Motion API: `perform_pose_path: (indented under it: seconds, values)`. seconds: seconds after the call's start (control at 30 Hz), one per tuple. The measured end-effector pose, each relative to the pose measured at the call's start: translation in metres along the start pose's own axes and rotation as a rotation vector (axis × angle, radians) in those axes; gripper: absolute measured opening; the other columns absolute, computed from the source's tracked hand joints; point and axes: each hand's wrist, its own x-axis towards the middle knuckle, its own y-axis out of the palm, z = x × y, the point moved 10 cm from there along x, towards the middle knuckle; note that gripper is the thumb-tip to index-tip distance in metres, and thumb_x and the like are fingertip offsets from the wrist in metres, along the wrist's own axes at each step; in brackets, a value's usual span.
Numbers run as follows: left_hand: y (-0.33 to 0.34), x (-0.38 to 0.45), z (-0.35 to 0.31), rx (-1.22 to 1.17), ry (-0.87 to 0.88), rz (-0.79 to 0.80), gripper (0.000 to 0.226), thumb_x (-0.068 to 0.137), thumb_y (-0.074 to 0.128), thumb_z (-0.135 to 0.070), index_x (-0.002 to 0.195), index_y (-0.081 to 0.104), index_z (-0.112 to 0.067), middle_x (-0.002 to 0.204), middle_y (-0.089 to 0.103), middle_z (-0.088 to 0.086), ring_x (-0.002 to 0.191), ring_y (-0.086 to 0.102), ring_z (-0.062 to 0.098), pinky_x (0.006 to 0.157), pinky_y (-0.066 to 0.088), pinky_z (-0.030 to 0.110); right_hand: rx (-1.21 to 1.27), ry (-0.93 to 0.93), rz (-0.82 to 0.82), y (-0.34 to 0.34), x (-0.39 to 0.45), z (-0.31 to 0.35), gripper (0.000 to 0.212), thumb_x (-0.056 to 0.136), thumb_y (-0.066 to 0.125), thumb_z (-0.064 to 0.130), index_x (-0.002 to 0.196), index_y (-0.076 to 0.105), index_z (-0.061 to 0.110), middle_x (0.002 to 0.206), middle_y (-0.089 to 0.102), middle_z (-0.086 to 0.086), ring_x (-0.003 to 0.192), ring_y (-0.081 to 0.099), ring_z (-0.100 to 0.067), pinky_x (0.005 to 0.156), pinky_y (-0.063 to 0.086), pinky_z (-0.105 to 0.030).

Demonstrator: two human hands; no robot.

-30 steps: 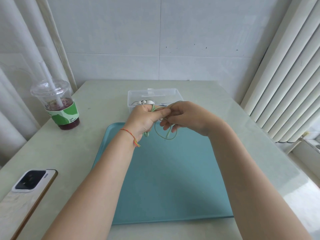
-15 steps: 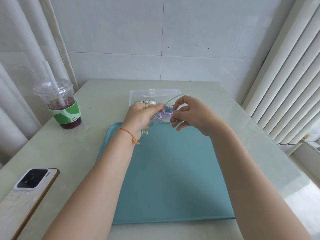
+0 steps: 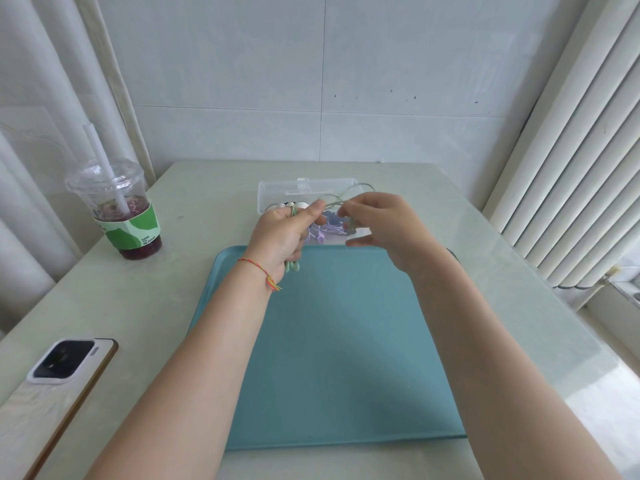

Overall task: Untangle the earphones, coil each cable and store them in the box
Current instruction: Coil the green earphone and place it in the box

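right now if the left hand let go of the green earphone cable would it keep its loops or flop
Probably flop: the green earphone cable is thin and bows in loose arcs between the left hand and right hand. It looks light, so it may spring open. The earbuds dangling below the left hand would likely drag it down.

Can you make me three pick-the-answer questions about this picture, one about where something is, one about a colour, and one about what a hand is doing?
1. Where is the drink cup?
A. on the tray
B. on the table, left of the tray
C. inside the box

2. What colour is the cable held between the hands?
A. red
B. black
C. light green

3. What is the left hand doing?
A. gripping the cable
B. lying flat on the phone
C. holding the cup

Answers:
1 B, it stands on the table beside the blue tray.
2 C, the loop looks pale green.
3 A, its fingers curl round the cable, and the right hand pinches the loop.
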Motion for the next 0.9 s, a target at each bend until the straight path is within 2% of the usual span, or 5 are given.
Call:
perform_pose_path:
  seconds: [0.17, 0.33, 0.53, 0.67, 0.9]
  values:
    - [0.0, 0.0, 0.003, 0.021, -0.025, 0.027, 0.028, 0.097, 0.059, -0.031, 0.075, 0.061, -0.012, 0.042, 0.022, -0.011, 0.037, 0.014, 0.006, 0.039, 0.011, 0.017, 0.304, 0.094, -0.129, -0.022, 0.0, -0.005, 0.021, 0.096, 0.055, 0.019, 0.077, 0.06, 0.01, 0.087, 0.054, -0.007, 0.085, 0.059, -0.025, 0.078, 0.06, -0.044]
    - [0.008, -0.005, -0.006, -0.018, -0.014, 0.064, 0.04, 0.09, 0.061, -0.051, 0.081, 0.067, -0.012, 0.05, 0.02, -0.008, 0.043, 0.014, 0.009, 0.044, 0.011, 0.023, 0.262, 0.057, 0.029, -0.01, -0.003, -0.002, 0.02, 0.097, 0.057, 0.025, 0.086, 0.071, 0.015, 0.095, 0.057, -0.007, 0.09, 0.055, -0.022, 0.089, 0.056, -0.046]
    - [-0.013, -0.001, -0.002, -0.07, -0.018, -0.115, 0.034, 0.097, 0.056, -0.037, 0.073, 0.063, -0.014, 0.041, 0.023, -0.011, 0.036, 0.015, 0.008, 0.043, 0.011, 0.021, -0.256, 0.068, 0.119, 0.0, -0.006, -0.004, 0.017, 0.092, 0.062, 0.034, 0.088, 0.075, 0.025, 0.104, 0.068, -0.002, 0.095, 0.06, -0.023, 0.09, 0.055, -0.043]
    - [-0.053, 0.004, 0.017, -0.095, -0.121, -0.381, 0.035, 0.094, 0.05, -0.026, 0.062, 0.046, -0.015, 0.036, 0.03, -0.01, 0.032, 0.019, 0.011, 0.039, 0.014, 0.013, -0.572, -0.025, 0.087, -0.018, -0.014, 0.017, 0.014, 0.087, 0.068, 0.035, 0.086, 0.076, 0.024, 0.066, 0.061, 0.016, 0.053, 0.045, -0.005, 0.049, 0.036, -0.016]
    - [-0.067, 0.001, 0.032, -0.224, -0.203, -0.506, 0.033, 0.094, 0.04, -0.021, 0.061, 0.04, -0.015, 0.032, 0.026, -0.01, 0.025, 0.015, 0.01, 0.039, 0.015, 0.005, -0.765, 0.084, 0.119, -0.032, -0.017, 0.008, 0.05, 0.089, 0.054, 0.052, 0.057, 0.056, 0.014, 0.062, 0.055, -0.001, 0.06, 0.047, -0.019, 0.065, 0.039, -0.029]
